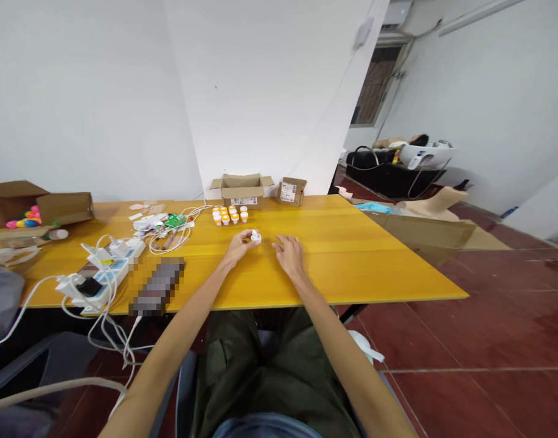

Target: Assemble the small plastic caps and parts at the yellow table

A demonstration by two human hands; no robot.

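Observation:
My left hand (239, 247) grips a small white object (255, 237) between thumb and fingers, just above the yellow table. It is about the size of a small jar, too small in view to tell its exact kind. To the right of it, my right hand (289, 252) hovers over or rests on the tabletop, fingers apart and pointing toward the white object, holding nothing. Beyond my left hand stands a cluster of several small jars (225, 218) with white lids and orange bands.
An open cardboard box (242, 199) and a smaller carton (291, 191) stand by the wall. To the left lie a power strip (118, 267) with plugged-in chargers, a pixelated phone-like device (157, 286), tangled white cables (187, 228) and a box of colourful balls (66, 208).

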